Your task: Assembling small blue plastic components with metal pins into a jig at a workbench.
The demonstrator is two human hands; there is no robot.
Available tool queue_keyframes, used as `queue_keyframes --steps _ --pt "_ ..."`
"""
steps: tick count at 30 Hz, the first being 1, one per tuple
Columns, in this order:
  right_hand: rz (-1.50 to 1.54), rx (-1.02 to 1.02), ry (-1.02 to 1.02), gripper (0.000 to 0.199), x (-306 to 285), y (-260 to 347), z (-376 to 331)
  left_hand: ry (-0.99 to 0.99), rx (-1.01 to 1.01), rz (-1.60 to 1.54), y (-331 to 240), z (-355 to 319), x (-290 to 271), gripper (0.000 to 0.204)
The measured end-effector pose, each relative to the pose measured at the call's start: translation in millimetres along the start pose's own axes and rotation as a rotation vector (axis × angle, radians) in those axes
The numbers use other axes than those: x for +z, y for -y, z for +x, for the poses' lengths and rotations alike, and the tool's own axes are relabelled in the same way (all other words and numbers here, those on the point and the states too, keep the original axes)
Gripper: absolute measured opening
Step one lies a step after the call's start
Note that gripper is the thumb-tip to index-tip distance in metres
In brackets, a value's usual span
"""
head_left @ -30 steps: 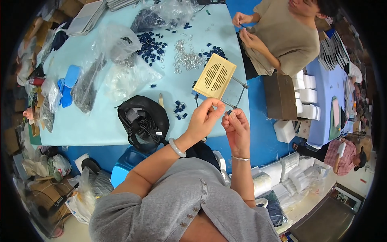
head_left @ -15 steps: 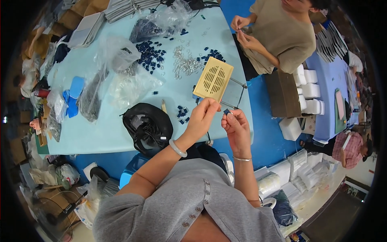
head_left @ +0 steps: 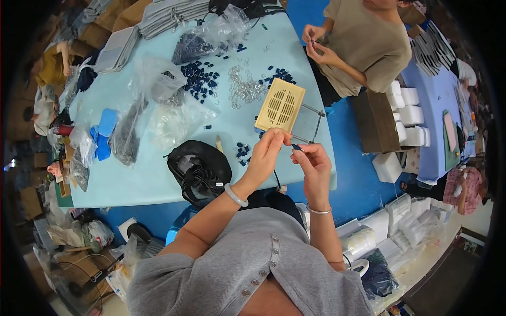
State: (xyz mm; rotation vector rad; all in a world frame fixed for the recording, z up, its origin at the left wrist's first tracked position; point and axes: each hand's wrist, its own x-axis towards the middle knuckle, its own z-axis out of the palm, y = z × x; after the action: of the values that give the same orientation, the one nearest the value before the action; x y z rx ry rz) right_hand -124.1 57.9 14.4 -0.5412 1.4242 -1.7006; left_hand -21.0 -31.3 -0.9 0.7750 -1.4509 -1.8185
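I have the small dark-blue piece (head_left: 297, 147) pinched by the right hand (head_left: 317, 167), on the near side of the cream slotted panel (head_left: 282, 107); whether the left hand (head_left: 268, 155) grips anything, I can't tell. It looks light and fairly stiff, so I'd grasp its edges.

Table (head_left: 132, 184) is kinda pale aqua, mid-frame basket (head_left: 281, 107) cream, tiny piece (head_left: 297, 147) below it navy, plaid shirt (head_left: 464, 189) far right pinkish.

Readable text: none | white label (head_left: 220, 184) on black bag (head_left: 196, 167) (too small to read)
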Motion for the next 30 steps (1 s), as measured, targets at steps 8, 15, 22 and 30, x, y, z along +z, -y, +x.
queue_keyframes --steps 8,15,22,30 --pt "-0.002 -0.028 0.010 0.009 0 3 -1 0.070 0.100 0.230 -2 0 2 0.012" --pt "-0.007 -0.010 0.043 0.008 3 3 -4 -0.014 0.211 0.295 4 0 5 0.016" --pt "-0.036 -0.069 -0.002 0.012 -1 2 -4 0.053 -0.006 0.017 -5 -3 2 0.019" --pt "-0.016 -0.035 0.039 0.021 -6 13 -6 0.062 -0.047 0.100 -14 -6 1 0.013"
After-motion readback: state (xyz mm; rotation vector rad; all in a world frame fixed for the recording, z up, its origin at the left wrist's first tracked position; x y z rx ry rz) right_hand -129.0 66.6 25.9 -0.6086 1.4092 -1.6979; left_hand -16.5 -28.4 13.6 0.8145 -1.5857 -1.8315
